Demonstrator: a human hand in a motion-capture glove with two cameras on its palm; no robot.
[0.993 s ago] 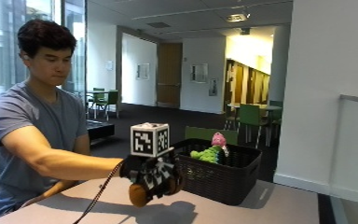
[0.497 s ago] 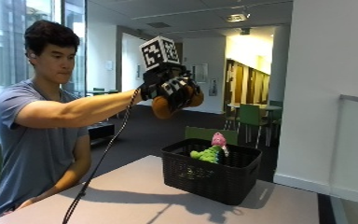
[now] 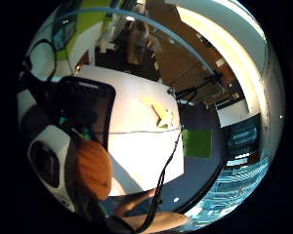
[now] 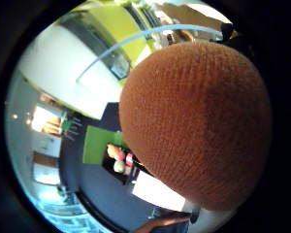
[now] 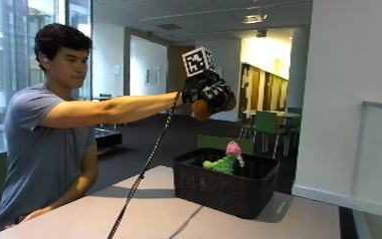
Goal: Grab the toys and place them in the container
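lowered slightly, outstretched right hand (image 5: 207,94) gripping orange toy (image 5: 202,109), above basket (image 5: 225,189)

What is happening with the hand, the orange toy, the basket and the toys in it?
gloved right hand: raised high above the basket, fingers curled round the orange toy.
orange knitted toy: held in the air, not yet in the basket.
black basket: upright on the table, open at the top.
green toy: inside the basket.
pink toy: inside the basket, sticking up beside the green one.
table: carries the basket.
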